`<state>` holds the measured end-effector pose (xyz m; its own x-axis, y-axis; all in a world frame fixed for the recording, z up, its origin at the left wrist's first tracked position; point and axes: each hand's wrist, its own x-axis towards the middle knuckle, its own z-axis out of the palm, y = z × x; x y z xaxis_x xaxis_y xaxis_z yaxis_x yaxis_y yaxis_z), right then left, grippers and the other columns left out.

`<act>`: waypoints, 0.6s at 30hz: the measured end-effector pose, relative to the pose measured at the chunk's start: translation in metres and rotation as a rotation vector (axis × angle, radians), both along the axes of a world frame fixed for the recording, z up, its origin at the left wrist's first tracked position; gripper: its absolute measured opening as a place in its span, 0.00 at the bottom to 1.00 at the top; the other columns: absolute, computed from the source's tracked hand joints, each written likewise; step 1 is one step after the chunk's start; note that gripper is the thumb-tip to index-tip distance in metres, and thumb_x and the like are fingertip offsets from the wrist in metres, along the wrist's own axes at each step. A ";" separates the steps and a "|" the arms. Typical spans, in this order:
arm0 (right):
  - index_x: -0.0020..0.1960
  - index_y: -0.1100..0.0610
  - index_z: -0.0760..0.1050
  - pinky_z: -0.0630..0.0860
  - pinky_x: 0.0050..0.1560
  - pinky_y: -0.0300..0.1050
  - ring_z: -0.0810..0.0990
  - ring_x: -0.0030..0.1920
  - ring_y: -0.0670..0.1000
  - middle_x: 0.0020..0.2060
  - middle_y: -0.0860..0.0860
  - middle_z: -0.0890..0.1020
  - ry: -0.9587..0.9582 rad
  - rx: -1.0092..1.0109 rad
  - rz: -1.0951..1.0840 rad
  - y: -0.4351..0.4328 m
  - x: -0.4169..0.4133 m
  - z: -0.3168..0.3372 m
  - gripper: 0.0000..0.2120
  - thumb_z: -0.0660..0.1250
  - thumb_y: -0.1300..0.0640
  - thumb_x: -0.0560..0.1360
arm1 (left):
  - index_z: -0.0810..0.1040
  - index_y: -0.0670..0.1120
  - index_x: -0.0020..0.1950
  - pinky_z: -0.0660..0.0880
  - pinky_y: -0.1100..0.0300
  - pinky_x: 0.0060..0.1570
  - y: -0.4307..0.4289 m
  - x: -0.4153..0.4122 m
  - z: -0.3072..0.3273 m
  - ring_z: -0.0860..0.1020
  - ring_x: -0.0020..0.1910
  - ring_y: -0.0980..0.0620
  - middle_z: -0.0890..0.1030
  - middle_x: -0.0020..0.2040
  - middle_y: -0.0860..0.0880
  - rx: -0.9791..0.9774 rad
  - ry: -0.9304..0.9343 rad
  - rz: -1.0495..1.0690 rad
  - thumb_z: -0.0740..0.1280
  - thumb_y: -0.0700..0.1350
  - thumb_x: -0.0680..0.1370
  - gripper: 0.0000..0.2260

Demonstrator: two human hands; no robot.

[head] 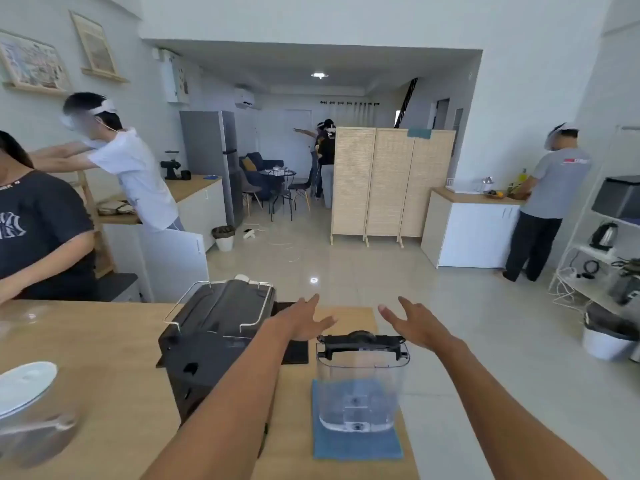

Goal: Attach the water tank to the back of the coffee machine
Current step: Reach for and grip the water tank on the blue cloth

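A clear plastic water tank (360, 386) with a black lid and handle stands upright on a blue cloth (356, 445) on the wooden table (114, 368). Left of it sits the black coffee machine (214, 341), its back turned toward me. My left hand (304, 318) hovers open above the gap between machine and tank, fingers spread. My right hand (415, 322) hovers open just beyond the tank's right side. Neither hand touches the tank.
A white-lidded glass container (31, 403) sits blurred at the table's left. A person in a dark shirt (38, 233) sits close at the left. The table's right edge runs just past the cloth. Other people stand at counters further off.
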<state>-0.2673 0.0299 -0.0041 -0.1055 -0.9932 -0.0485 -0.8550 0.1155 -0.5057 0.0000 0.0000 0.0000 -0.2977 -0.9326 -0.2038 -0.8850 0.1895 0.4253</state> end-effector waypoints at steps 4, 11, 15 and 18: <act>0.81 0.55 0.53 0.66 0.70 0.57 0.67 0.74 0.61 0.75 0.61 0.67 -0.047 0.063 -0.013 0.006 -0.003 -0.026 0.50 0.54 0.24 0.71 | 0.43 0.46 0.82 0.58 0.46 0.76 0.014 -0.012 -0.029 0.54 0.80 0.44 0.54 0.82 0.43 0.080 0.117 0.109 0.56 0.69 0.78 0.44; 0.80 0.59 0.52 0.72 0.63 0.53 0.73 0.69 0.59 0.68 0.59 0.76 -0.111 0.070 -0.015 0.005 -0.012 -0.050 0.53 0.57 0.23 0.68 | 0.49 0.43 0.81 0.63 0.52 0.71 0.024 -0.033 -0.060 0.65 0.75 0.45 0.67 0.77 0.46 0.260 0.484 0.318 0.62 0.68 0.76 0.44; 0.75 0.62 0.62 0.71 0.54 0.50 0.76 0.61 0.57 0.63 0.58 0.79 -0.200 0.089 -0.016 0.008 -0.011 -0.053 0.49 0.59 0.25 0.70 | 0.56 0.45 0.81 0.63 0.53 0.68 0.028 -0.039 -0.066 0.65 0.74 0.46 0.67 0.76 0.47 0.249 0.610 0.393 0.63 0.65 0.78 0.39; 0.65 0.62 0.71 0.72 0.47 0.47 0.77 0.50 0.53 0.51 0.54 0.80 -0.329 0.059 -0.005 0.012 -0.010 -0.056 0.44 0.61 0.25 0.67 | 0.56 0.47 0.81 0.62 0.50 0.72 0.027 -0.040 -0.072 0.64 0.76 0.45 0.64 0.78 0.47 0.220 0.677 0.423 0.65 0.64 0.77 0.39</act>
